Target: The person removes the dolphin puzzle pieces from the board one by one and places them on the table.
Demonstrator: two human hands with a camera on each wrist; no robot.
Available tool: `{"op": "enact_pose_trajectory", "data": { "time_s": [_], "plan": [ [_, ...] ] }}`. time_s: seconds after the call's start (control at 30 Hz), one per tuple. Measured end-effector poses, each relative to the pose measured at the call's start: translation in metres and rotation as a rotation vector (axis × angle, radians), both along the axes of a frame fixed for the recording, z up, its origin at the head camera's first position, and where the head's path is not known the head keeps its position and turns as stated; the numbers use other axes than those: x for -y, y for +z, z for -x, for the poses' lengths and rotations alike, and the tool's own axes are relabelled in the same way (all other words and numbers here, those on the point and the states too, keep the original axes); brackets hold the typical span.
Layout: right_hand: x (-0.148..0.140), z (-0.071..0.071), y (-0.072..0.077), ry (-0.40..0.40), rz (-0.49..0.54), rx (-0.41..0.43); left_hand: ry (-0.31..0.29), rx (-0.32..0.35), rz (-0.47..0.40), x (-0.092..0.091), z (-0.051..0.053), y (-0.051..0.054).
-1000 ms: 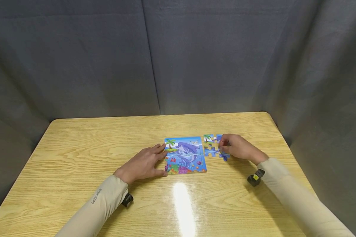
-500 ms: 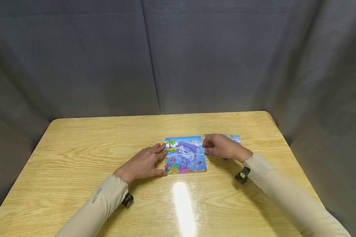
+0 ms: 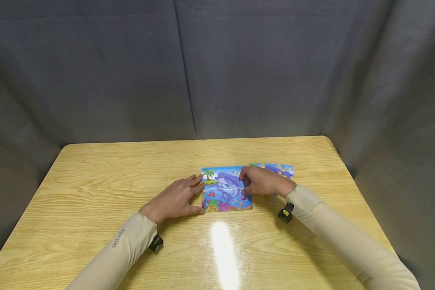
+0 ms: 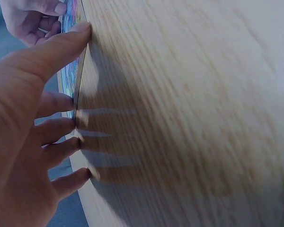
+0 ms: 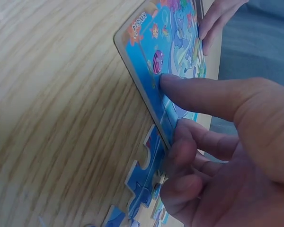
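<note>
A square dolphin picture puzzle board (image 3: 222, 199) lies flat on the table. My left hand (image 3: 177, 199) rests beside its left edge, the thumb and spread fingertips touching that side in the left wrist view. Over the board's right part is my right hand (image 3: 264, 181). In the right wrist view, its thumb (image 5: 194, 92) lies on the board's surface near a striped fish, while the other fingers bend by the edge. No loose piece shows between thumb and fingers. To the board's right lie several blue and purple jigsaw pieces (image 3: 287, 168), partly hidden under the right hand.
The wooden table (image 3: 105, 169) carries a bright light reflection in front of the board. Grey curtains (image 3: 130, 80) hang behind and on both sides. Each wrist wears a small black strapped device (image 3: 285, 212).
My right hand has moved left from the loose pieces onto the board's right part, uncovering the pieces at the far right. My left hand has stayed at the board's left edge.
</note>
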State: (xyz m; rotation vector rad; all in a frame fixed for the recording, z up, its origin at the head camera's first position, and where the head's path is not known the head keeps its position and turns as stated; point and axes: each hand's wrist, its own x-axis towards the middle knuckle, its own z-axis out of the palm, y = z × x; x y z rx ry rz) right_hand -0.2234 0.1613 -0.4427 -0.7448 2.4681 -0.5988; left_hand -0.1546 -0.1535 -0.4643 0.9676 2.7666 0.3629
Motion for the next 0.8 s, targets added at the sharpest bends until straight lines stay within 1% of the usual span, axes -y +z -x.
{"op": "enact_pose_trajectory", "data": {
  "time_s": [0.13, 0.3, 0.43, 0.5, 0.63, 0.73, 0.8],
  "plan": [
    [0.0006, 0.0008, -0.0003, -0.006, 0.02, 0.008, 0.0, 0.002, -0.001, 0.0, 0.0, 0.0002],
    [0.0012, -0.0009, -0.0021, -0.016, 0.077, 0.002, -0.003, -0.003, 0.003, 0.0007, -0.0004, 0.0012],
    [0.0015, -0.0024, -0.0037, -0.021, 0.103, 0.047, -0.004, -0.007, 0.002, 0.0007, -0.0006, 0.002],
    [0.0014, -0.0026, -0.0041, 0.002, 0.097, 0.066, -0.003, -0.005, 0.003, 0.0005, -0.0006, 0.0021],
    [0.0014, -0.0013, -0.0046, 0.088, 0.073, 0.078, 0.001, 0.002, 0.001, -0.0001, -0.0005, 0.0023],
    [0.0006, 0.0, -0.0036, 0.138, 0.075, 0.066, 0.002, 0.004, -0.002, -0.0002, -0.0007, 0.0021],
    [-0.0011, 0.0005, -0.0017, 0.155, 0.086, 0.07, 0.002, 0.003, -0.003, -0.0001, -0.0009, 0.0019]
  ]
}}
